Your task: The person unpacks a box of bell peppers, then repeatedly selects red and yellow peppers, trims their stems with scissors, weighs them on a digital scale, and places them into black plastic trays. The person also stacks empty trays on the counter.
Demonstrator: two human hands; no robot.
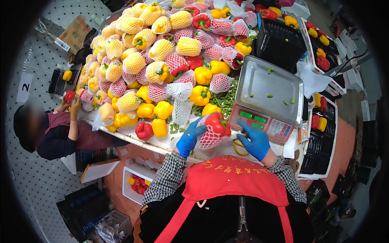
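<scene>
In my left hand (191, 137), in a blue glove, is a red bell pepper (219, 124) with a white foam net (208, 138) around its lower part; its green stem faces right. My right hand (254, 140), gloved in blue too, is just right of the pepper with its fingers apart; whether the fingertips touch anything small is hard to tell. Close in front of that hand stands a red scale (262, 123) with a metal pan (270, 88) bearing green bits of stem. Beyond my left hand are bare yellow peppers (163, 109) and a red one (144, 131).
A large heap of netted peppers (133, 63) covers the table, with cut green stems (223, 101) beside it. Black trays (281, 39) stand behind the scale. At the left a co-worker (65, 130) handles a red pepper. A white foam box (138, 179) of peppers is below the table.
</scene>
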